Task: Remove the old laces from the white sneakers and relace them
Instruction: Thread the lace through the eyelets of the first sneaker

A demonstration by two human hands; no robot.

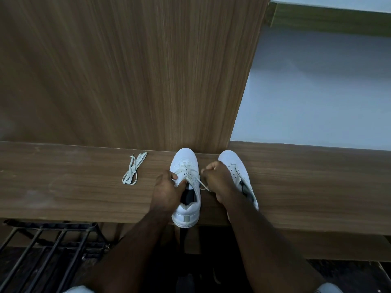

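The left hand (pixel 166 192) pinches the laced sneaker (pixel 186 187); the right hand (pixel 215 178) pinches its lace (pixel 202 183). A hard tug could drag that sneaker, heel past the bench (pixel 74 187) edge, to the floor.

Single head-worn wide-angle view, looking steeply down and forward, close over a wooden shelf (pixel 84 187)

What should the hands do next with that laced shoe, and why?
Probably pull the lace further out of the eyelets. The right hand pinches its end, the left hand holds the left sneaker, which is laced; the right sneaker looks bare, a loose lace lies aside.
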